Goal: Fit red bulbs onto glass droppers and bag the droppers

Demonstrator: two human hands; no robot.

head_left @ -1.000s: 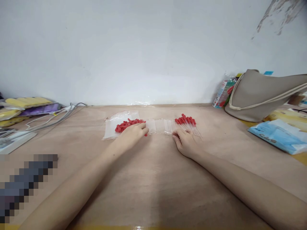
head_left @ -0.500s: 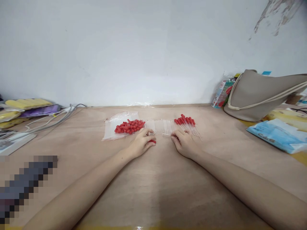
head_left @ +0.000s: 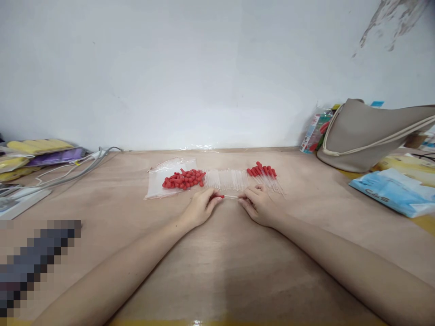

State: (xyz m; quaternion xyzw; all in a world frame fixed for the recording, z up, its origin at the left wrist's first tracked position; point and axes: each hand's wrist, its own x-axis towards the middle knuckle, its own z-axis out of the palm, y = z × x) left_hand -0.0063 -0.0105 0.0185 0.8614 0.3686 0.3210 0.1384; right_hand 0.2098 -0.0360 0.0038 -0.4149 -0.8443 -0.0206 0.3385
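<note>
My left hand [head_left: 204, 204] is closed in a pinch on a red rubber dropper bulb [head_left: 222, 196], most of which the fingers hide. Facing it, my right hand [head_left: 255, 202] pinches a thin clear dropper tube [head_left: 231, 197]. The tube's left end meets the mouth of the bulb or lies right at it; I cannot tell how far in it sits. Beyond the hands lies a row of loose clear tubes [head_left: 224, 179]. To their left is a pile of red bulbs [head_left: 183, 179] on a white plastic bag [head_left: 154, 183]. Several droppers with red bulbs [head_left: 261, 170] lie to the right.
A grey bag [head_left: 363, 136] and a blue tissue pack [head_left: 387, 192] stand at the right. Cables [head_left: 81, 170], a white power strip [head_left: 30, 203] and yellow and purple packets [head_left: 44, 151] sit at the left. A white wall [head_left: 204, 77] closes off the table's back.
My right hand has lifted a clear tube from the near side of the row. My left hand has tightened around the red bulb, and bulb and tube are now lined up end to end.
</note>
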